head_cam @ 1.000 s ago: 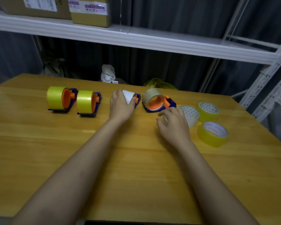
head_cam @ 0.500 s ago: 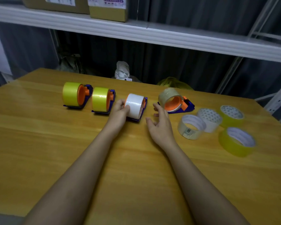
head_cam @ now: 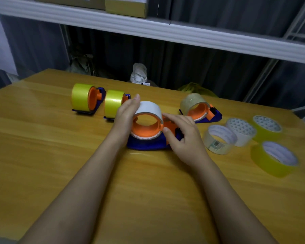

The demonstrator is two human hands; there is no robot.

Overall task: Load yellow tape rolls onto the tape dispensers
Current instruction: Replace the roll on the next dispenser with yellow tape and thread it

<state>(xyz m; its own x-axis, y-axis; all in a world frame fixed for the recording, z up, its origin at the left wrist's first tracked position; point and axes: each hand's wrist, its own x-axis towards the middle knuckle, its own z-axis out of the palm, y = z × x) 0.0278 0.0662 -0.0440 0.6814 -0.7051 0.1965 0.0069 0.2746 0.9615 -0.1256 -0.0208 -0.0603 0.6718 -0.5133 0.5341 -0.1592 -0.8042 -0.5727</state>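
Since half a second ago I have turned the white-roll dispenser (head_cam: 148, 138) and drawn it nearer to me on the table (head_cam: 42, 155): its roll then showed its curved white face, and now its open core faces me, so the roll's axis runs near to far and the blue base stretches left to right, with the cutter end to the right. My left hand (head_cam: 126, 114) lies against the left side of the white tape roll (head_cam: 149, 108), fingers (head_cam: 135, 101) straight and pressed flat along it, not wrapped round. My right hand (head_cam: 183, 136) has come in from the bare table to the dispenser's right end, fingers curled over the orange and blue part there, thumb on the near side; I grip it. To the far left stand two dispensers with yellow rolls, the far-left loaded dispenser (head_cam: 85, 99) and the second loaded dispenser (head_cam: 115, 104), the latter partly behind my left hand; their roll axes run left to right, orange hubs to the right. To the far right sits the clear-roll dispenser (head_cam: 199, 109), its core turned toward me. On the right of the table lie four loose rolls on their flat sides, axes upright: a clear loose roll (head_cam: 218, 140), a white loose roll (head_cam: 240, 131), a far yellow roll (head_cam: 267, 127) and a near yellow roll (head_cam: 275, 159), the nearest of all.
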